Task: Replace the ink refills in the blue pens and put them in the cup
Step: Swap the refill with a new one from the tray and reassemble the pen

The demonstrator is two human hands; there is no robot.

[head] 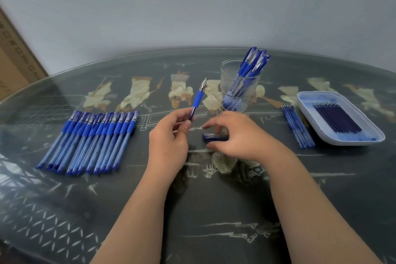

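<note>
1. Centre of frame: the left hand's (pixel 169 135) fingers pinch a blue pen (pixel 197 100), tip up.
2. The right hand's (pixel 237 135) fingers spread around a cap (pixel 215 137) on the bench (pixel 214 210).
3. The cup (pixel 230 70) stands just above.

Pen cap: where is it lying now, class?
Head view: the pen cap lies on the table mid-frame, between thumb and fingers of the right hand, in front of the cup.

Bare forearms end in a bare left hand (pixel 169 141) and right hand (pixel 237 135).
</note>
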